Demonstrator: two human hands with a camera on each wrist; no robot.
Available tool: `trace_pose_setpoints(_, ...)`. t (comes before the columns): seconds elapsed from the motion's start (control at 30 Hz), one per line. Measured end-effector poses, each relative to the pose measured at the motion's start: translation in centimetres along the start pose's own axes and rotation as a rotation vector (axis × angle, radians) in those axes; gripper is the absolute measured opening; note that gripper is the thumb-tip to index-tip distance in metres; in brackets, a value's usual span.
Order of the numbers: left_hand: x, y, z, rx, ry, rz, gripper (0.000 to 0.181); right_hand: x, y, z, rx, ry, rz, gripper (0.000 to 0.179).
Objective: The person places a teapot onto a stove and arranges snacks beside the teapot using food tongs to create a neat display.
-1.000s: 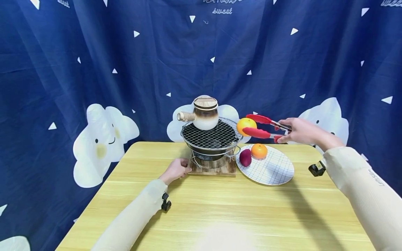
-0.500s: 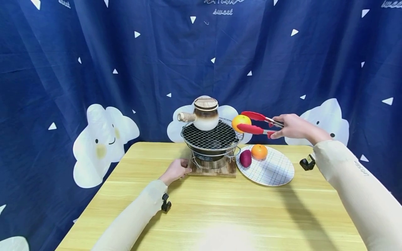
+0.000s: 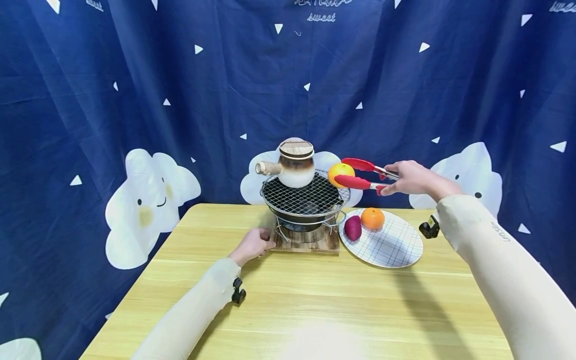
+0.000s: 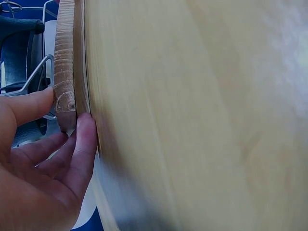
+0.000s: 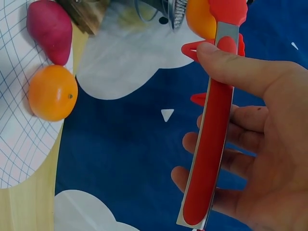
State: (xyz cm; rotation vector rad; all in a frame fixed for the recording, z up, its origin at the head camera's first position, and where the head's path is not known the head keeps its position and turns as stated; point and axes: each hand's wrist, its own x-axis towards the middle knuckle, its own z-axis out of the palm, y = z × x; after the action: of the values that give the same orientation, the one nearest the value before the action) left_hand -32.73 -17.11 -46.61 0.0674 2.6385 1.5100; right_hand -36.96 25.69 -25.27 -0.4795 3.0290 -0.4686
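Observation:
My right hand (image 3: 411, 177) grips red-tipped tongs (image 5: 208, 149), the thumb on one arm and the fingers curled round the other. Between the tongs' red heads is an orange (image 3: 340, 174), held in the air by the right rim of the round grill (image 3: 301, 197). My left hand (image 3: 253, 243) pinches the corner of the wooden board (image 4: 65, 62) under the grill, thumb at its upper side and fingers at its edge. A clay pot (image 3: 297, 170) with a wooden lid and a side handle stands on the back of the wire mesh.
Right of the grill, a white checked plate (image 3: 396, 245) holds a second orange (image 3: 372, 219) and a purple-red sweet potato (image 3: 353, 228). The wooden table (image 3: 292, 300) extends towards me. A blue curtain (image 3: 225, 90) with white clouds hangs behind.
My right hand has carried the tongs and the orange leftward and slightly up, to the grill's right rim. The left hand stays on the board's corner.

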Motion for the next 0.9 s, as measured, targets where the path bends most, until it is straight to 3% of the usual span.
trace_pose_setpoints(0.17,0.0,0.1,0.2,0.002,-0.007,0.004,0.057,0.5,0.0,0.1,-0.039,0.004,0.026,0.089)
trace_pose_setpoints(0.43,0.0,0.1,0.3,0.000,-0.007,0.005,0.056,1.1,-0.7,0.4,-0.061,0.005,0.028,0.074)
trace_pose_setpoints(0.67,-0.1,-0.1,0.0,0.021,0.004,0.009,0.057,1.7,-1.1,0.8,-0.066,-0.001,0.051,0.086)
trace_pose_setpoints(0.9,-0.2,-0.3,-0.1,0.017,-0.001,0.018,0.056,2.3,-1.3,1.2,-0.064,0.007,0.060,0.084)
